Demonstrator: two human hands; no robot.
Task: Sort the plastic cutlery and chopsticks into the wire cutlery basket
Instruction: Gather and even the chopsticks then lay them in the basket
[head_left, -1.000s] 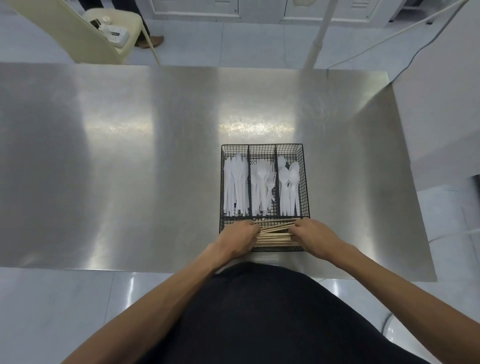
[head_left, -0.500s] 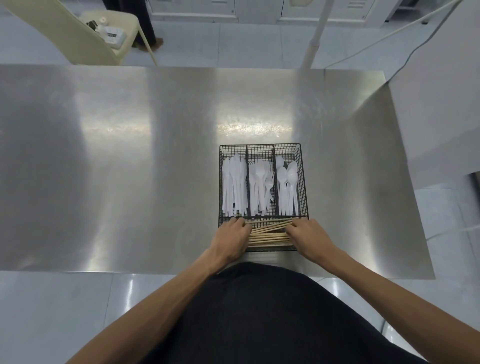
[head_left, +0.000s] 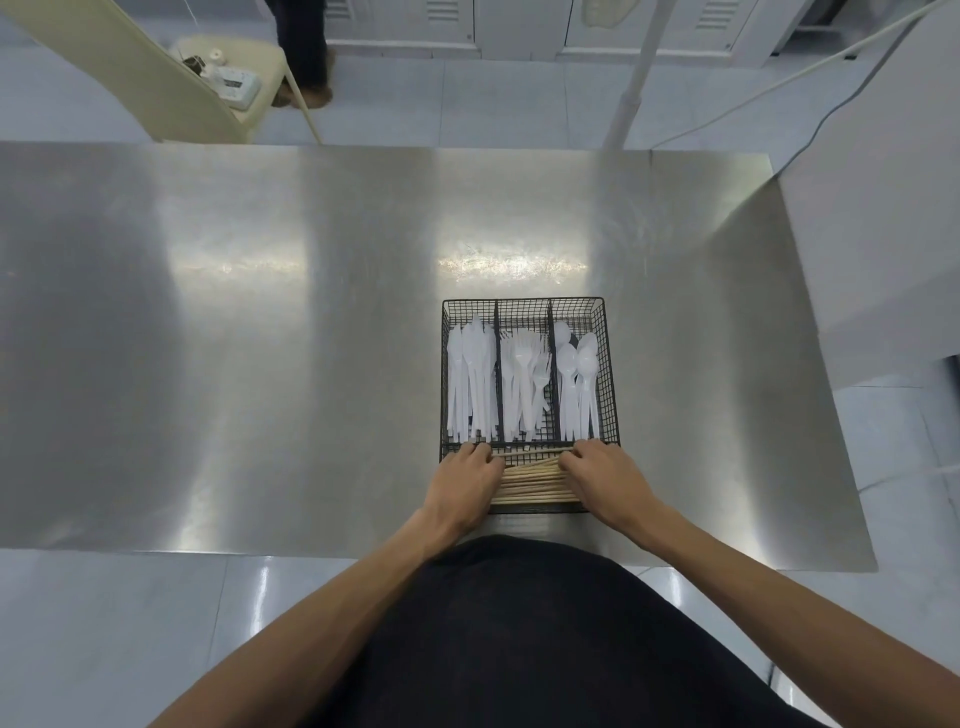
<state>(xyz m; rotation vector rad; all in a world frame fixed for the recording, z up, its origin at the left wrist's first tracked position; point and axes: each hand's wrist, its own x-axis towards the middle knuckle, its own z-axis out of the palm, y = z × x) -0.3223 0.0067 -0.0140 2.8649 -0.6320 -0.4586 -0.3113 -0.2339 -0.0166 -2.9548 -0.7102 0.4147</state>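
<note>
Head view, lower centre of the frame: the wire basket (head_left: 530, 304) sits on the steel table (head_left: 260, 338). Left hand (head_left: 464, 486) and right hand (head_left: 605, 478) press curled fingers onto the chopsticks (head_left: 535, 480) in its near compartment; whether either is actually gripping them, I can't tell. White knives (head_left: 470, 379), forks (head_left: 527, 379) and spoons (head_left: 576, 379) fill the far slots.

Black wire basket (head_left: 605, 332) near surface edge: white knives (head_left: 471, 382) left, forks (head_left: 525, 384) middle, spoons (head_left: 577, 382) right, wooden chopsticks (head_left: 535, 480) crosswise in front slot.
</note>
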